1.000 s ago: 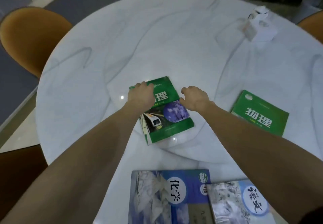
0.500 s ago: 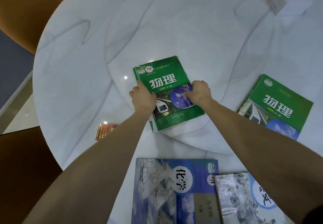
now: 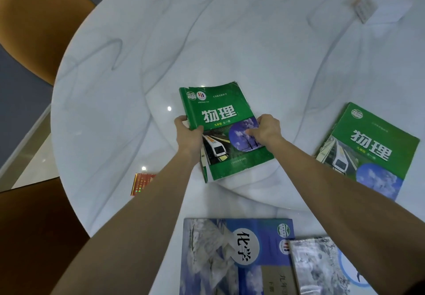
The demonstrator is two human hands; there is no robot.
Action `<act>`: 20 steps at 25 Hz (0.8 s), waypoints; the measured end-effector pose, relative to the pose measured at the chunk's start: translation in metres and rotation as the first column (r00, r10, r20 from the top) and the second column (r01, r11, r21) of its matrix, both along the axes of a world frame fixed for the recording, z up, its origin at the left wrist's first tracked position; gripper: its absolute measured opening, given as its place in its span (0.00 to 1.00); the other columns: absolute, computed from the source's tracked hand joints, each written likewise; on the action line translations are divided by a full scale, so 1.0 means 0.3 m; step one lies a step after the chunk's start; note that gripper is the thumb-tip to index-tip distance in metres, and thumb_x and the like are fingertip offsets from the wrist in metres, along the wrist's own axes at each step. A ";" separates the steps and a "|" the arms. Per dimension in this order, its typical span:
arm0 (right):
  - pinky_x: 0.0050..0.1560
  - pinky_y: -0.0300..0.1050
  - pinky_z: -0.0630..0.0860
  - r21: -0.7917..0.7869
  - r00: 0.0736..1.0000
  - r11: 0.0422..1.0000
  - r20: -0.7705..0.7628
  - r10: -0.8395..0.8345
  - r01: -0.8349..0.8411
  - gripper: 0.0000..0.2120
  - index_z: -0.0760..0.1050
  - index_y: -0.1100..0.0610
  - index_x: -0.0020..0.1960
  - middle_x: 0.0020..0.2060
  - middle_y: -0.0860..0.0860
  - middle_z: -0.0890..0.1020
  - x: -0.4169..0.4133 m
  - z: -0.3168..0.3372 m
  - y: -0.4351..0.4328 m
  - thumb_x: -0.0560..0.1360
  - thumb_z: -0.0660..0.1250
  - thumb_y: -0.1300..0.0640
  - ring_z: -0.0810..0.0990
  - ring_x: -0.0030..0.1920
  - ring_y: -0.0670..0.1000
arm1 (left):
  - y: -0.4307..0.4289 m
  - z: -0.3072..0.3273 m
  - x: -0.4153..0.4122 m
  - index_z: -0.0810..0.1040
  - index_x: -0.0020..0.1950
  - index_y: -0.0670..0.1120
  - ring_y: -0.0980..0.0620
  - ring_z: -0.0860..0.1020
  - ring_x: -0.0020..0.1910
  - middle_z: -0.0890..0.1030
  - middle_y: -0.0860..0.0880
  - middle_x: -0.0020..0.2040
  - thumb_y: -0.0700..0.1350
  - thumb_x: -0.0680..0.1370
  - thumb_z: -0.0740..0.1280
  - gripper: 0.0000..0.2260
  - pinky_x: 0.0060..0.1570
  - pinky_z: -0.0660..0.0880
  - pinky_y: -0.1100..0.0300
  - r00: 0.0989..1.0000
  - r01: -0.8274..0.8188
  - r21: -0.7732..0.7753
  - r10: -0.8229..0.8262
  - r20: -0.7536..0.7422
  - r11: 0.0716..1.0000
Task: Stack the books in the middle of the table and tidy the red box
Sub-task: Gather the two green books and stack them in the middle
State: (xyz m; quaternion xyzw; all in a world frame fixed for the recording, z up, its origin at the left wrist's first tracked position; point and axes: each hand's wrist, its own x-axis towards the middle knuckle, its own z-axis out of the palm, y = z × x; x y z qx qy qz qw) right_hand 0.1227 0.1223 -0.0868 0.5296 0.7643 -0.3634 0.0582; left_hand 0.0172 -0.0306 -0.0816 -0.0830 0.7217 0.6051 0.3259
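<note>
A green physics book (image 3: 220, 115) lies near the middle of the round white marble table (image 3: 253, 41). My left hand (image 3: 189, 133) grips its left spine edge, thumb on the cover. My right hand (image 3: 266, 130) presses on its right side over the blue circle. A second green physics book (image 3: 372, 149) lies to the right. A blue chemistry book (image 3: 230, 255) and a grey-blue book (image 3: 326, 269) lie at the near edge. The small red box (image 3: 141, 183) sits at the left, partly hidden by my left forearm.
A white box with a label (image 3: 377, 7) stands at the far right of the table. An orange chair (image 3: 39, 25) stands at the far left, a dark brown seat (image 3: 34, 237) at the near left.
My hands slid from the top of the green book down to its sides. The view tilted down, so the whole cover and the red box came into sight.
</note>
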 end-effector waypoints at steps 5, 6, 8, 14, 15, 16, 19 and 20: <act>0.52 0.46 0.76 -0.040 0.999 0.999 -0.040 -0.037 0.035 0.18 0.76 0.65 0.56 0.54 0.61 0.81 0.012 0.003 0.000 0.70 0.74 0.58 0.79 0.55 0.59 | -0.011 -0.008 0.028 0.62 0.62 0.59 0.41 0.83 0.45 0.81 0.39 0.52 0.36 0.79 0.58 0.20 0.45 0.81 0.42 0.995 0.082 0.127 -0.074 -0.071 0.989; 0.54 0.47 0.76 -0.073 0.996 0.996 -0.066 -0.064 0.059 0.17 0.77 0.65 0.55 0.54 0.61 0.82 0.019 0.006 0.002 0.69 0.74 0.58 0.80 0.55 0.59 | -0.016 -0.004 0.020 0.63 0.61 0.59 0.44 0.84 0.40 0.82 0.40 0.49 0.35 0.79 0.59 0.20 0.39 0.82 0.46 0.996 0.078 0.167 -0.069 -0.060 0.983; 0.57 0.51 0.78 -0.203 0.976 0.971 -0.151 -0.160 0.128 0.13 0.78 0.64 0.49 0.51 0.62 0.83 0.041 0.019 0.008 0.68 0.75 0.61 0.81 0.52 0.59 | -0.026 0.009 0.006 0.65 0.60 0.59 0.48 0.84 0.34 0.83 0.42 0.43 0.35 0.79 0.60 0.19 0.32 0.81 0.52 0.998 0.067 0.227 -0.064 -0.022 0.972; 0.39 0.47 0.80 -0.525 0.869 0.833 -0.317 -0.380 0.172 0.09 0.73 0.62 0.46 0.38 0.56 0.81 0.138 0.103 0.038 0.70 0.73 0.65 0.80 0.36 0.52 | 0.029 0.072 -0.025 0.66 0.63 0.55 0.44 0.82 0.39 0.84 0.44 0.40 0.35 0.79 0.61 0.19 0.40 0.80 0.47 0.981 0.163 0.324 -0.189 0.048 0.932; 0.34 0.43 0.78 -0.555 0.856 0.814 -0.324 -0.403 0.173 0.11 0.73 0.63 0.49 0.37 0.55 0.81 0.156 0.115 0.043 0.70 0.72 0.65 0.80 0.35 0.50 | 0.049 0.082 -0.029 0.66 0.63 0.55 0.45 0.82 0.39 0.85 0.45 0.38 0.35 0.79 0.61 0.19 0.40 0.81 0.47 0.974 0.196 0.336 -0.224 0.045 0.921; 0.32 0.41 0.76 -0.569 0.843 0.802 -0.329 -0.425 0.183 0.12 0.72 0.62 0.51 0.36 0.54 0.80 0.179 0.126 0.053 0.71 0.72 0.65 0.80 0.34 0.50 | 0.074 0.093 -0.028 0.66 0.63 0.55 0.46 0.83 0.37 0.85 0.46 0.37 0.35 0.79 0.61 0.19 0.39 0.81 0.47 0.965 0.231 0.342 -0.260 0.040 0.911; 0.33 0.41 0.74 -0.563 0.789 0.788 -0.353 -0.503 0.250 0.14 0.71 0.60 0.53 0.38 0.54 0.80 0.242 0.139 0.092 0.71 0.71 0.67 0.79 0.35 0.49 | 0.151 0.108 -0.014 0.66 0.62 0.55 0.49 0.84 0.35 0.85 0.46 0.38 0.36 0.79 0.62 0.18 0.32 0.81 0.51 0.945 0.300 0.310 -0.325 0.034 0.902; 0.34 0.42 0.74 -0.555 0.767 0.783 -0.361 -0.530 0.280 0.15 0.71 0.59 0.55 0.38 0.53 0.80 0.259 0.141 0.106 0.71 0.71 0.68 0.78 0.35 0.49 | 0.175 0.108 -0.009 0.66 0.62 0.55 0.49 0.83 0.35 0.84 0.45 0.41 0.36 0.79 0.63 0.18 0.31 0.80 0.53 0.941 0.315 0.284 -0.336 0.030 0.906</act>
